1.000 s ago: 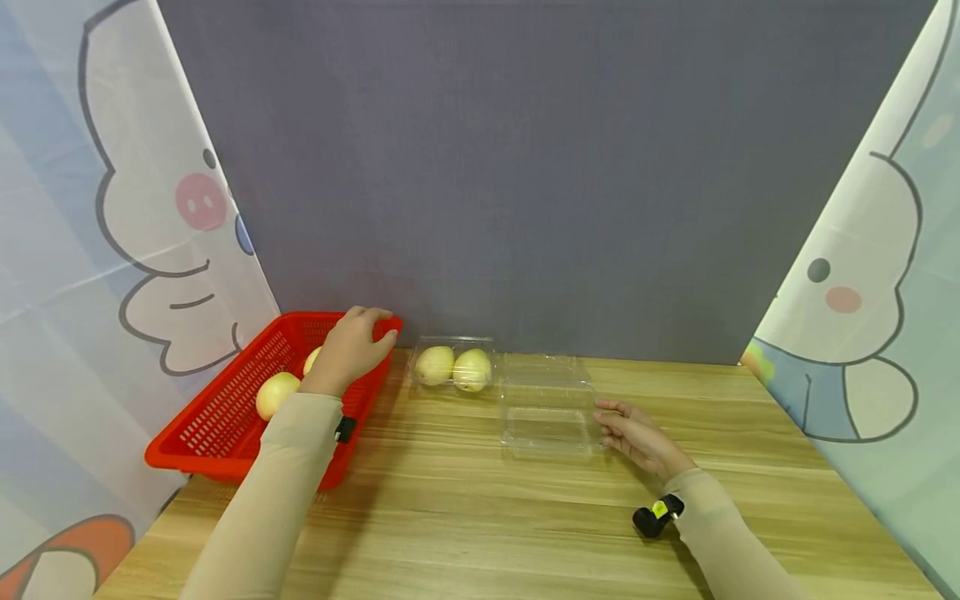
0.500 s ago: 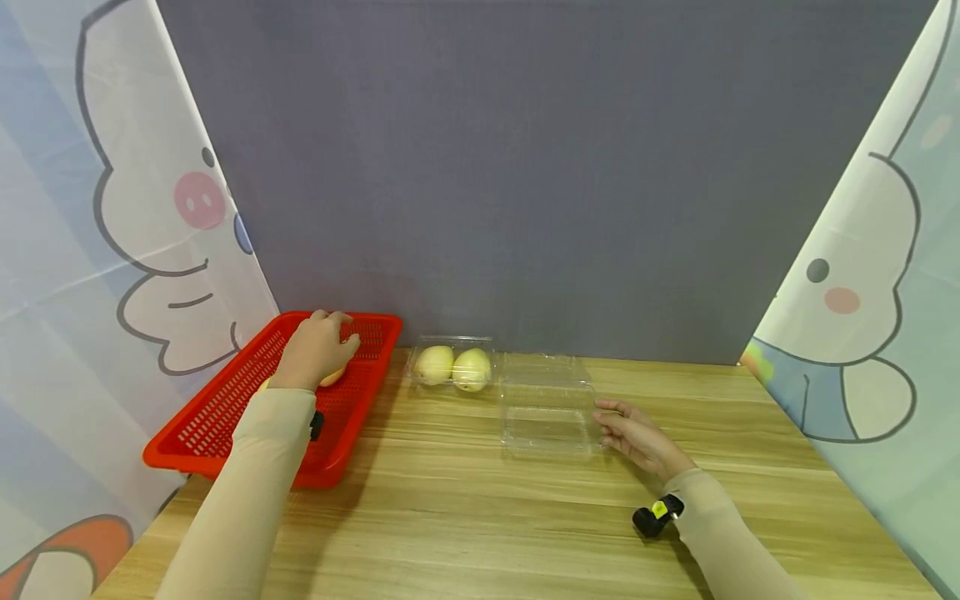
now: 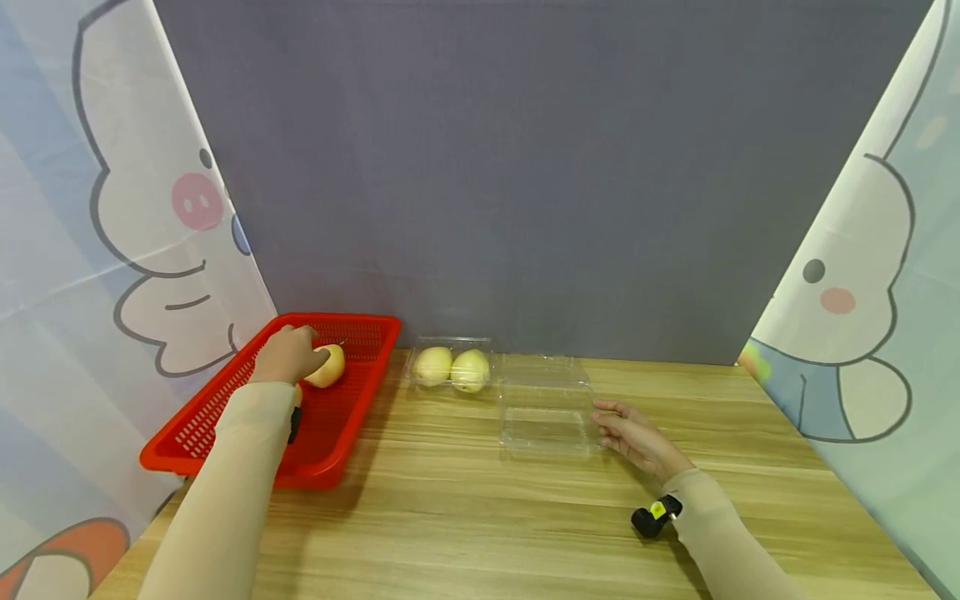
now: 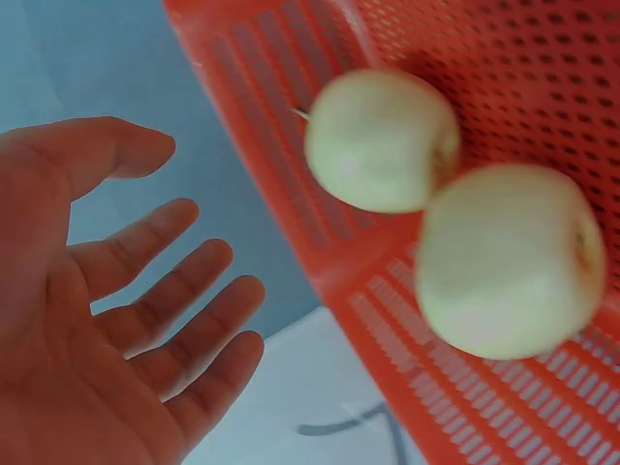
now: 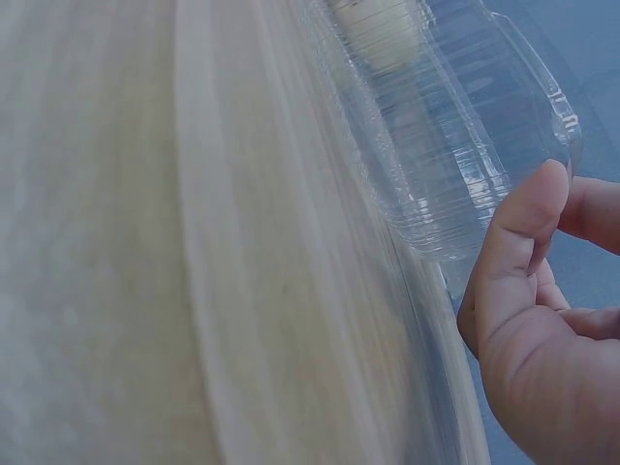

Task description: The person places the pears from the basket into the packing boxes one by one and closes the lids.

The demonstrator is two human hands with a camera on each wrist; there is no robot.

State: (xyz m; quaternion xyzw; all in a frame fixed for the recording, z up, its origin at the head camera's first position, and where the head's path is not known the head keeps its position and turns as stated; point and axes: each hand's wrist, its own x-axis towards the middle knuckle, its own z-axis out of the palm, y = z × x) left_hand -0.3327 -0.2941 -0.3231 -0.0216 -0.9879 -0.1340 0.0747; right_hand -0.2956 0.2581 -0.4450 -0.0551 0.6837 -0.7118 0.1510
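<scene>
My left hand [image 3: 288, 357] is over the red plastic basket [image 3: 330, 471] on the left, fingers spread and holding nothing. Two pale yellow pears lie in that basket. The left wrist view shows the stemmed pear [image 4: 373, 145] against the larger pear [image 4: 509, 262], both apart from my fingers. In the head view one pear [image 3: 330, 369] shows just right of my hand, while the other is mostly covered by the hand and sleeve. With thumb and finger, my right hand [image 3: 637, 439] pinches the rim of a clear plastic clamshell box [image 5: 436, 145], which stands with its lid raised, nothing inside.
A second clear box [image 3: 480, 342] with two pears [image 3: 470, 371] stands between the basket and the clamshell, near the grey back panel [image 3: 525, 167]. Printed cloth panels [image 3: 832, 333] flank the wooden table [image 3: 465, 517].
My left hand has moved left and slightly down from the basket's far right corner to over the pears, uncovering one pear. My right hand and the clamshell box have stayed put.
</scene>
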